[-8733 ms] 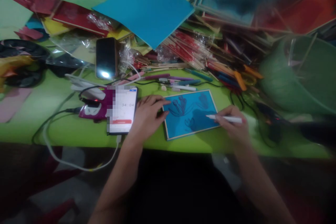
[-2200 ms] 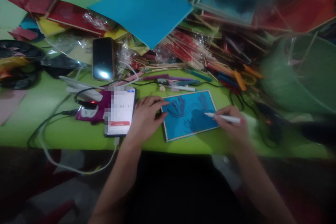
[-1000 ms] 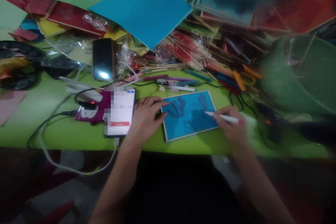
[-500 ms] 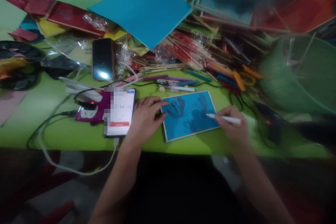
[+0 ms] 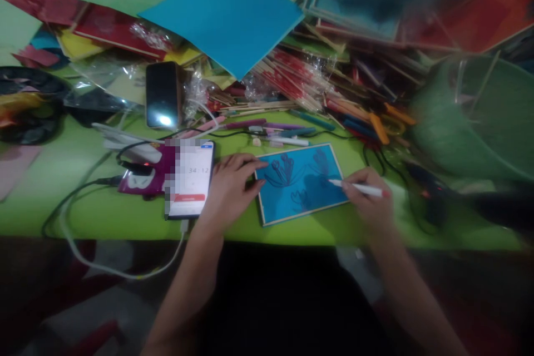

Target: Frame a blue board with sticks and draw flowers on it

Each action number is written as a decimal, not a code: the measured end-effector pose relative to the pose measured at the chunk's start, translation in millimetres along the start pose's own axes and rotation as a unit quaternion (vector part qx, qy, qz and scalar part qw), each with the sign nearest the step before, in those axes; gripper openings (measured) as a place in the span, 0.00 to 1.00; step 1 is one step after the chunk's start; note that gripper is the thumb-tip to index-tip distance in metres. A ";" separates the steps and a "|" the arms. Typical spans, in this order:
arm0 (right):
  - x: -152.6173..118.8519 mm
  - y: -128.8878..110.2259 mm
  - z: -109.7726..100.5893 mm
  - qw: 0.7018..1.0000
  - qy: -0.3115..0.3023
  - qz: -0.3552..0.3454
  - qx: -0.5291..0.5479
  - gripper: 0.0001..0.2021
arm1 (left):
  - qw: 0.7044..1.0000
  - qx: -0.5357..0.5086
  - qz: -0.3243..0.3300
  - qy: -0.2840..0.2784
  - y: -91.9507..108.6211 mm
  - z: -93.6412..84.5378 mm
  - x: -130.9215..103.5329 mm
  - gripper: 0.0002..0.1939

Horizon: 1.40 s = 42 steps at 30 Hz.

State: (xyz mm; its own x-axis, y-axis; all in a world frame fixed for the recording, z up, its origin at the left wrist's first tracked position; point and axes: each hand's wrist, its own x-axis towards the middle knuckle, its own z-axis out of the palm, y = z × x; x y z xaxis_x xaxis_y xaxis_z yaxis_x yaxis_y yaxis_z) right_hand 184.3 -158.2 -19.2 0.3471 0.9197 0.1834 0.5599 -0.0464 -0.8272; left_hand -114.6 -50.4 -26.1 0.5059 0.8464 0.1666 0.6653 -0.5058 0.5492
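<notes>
A blue panel [image 5: 287, 200] with a pale thin border lies flat near the table's front edge, slightly turned. Dark line drawings of flowers mark its upper left, upper right and lower middle. My right hand [image 5: 369, 200] pinches a white marker pen [image 5: 362, 188] with a reddish end; its tip is at the panel's right part, below the upper right flower. Fingers apart, my left hand [image 5: 236, 183] lies on the table, fingertips at the panel's left edge. Beside its wrist is a lit phone [image 5: 194, 181] showing a timer.
A purple power strip [image 5: 144, 172] with cables sits left of the phone. A dark phone [image 5: 162, 94] with a bright light stands behind. Several pens [image 5: 292, 142], wooden sticks [image 5: 292, 80] and a blue sheet [image 5: 229, 16] fill the back. A green basin [image 5: 475, 117] stands at right.
The marker's tip stays at nearly the same spot on the panel, shifted very slightly at most. The left hand and the panel hold their places.
</notes>
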 end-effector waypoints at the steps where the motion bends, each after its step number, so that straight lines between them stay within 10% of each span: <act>1: 0.1 -0.6 0.1 1.000 0.002 -0.001 0.000 0.06 | 1.000 0.001 0.001 -0.001 0.0 0.0 0.0 0.16; 42: -5.0 3.1 -2.6 0.998 -0.022 0.045 0.043 0.07 | 1.000 -0.003 0.002 -0.006 0.0 -0.2 -0.5 0.16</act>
State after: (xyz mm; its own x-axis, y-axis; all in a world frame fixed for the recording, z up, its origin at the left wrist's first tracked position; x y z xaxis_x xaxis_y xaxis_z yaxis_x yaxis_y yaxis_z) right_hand 186.3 -163.9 -21.3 0.3581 0.9299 0.0846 0.4602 -0.0969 -0.8825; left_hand -114.9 -50.7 -25.9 0.5152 0.8421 0.1596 0.6601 -0.5086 0.5528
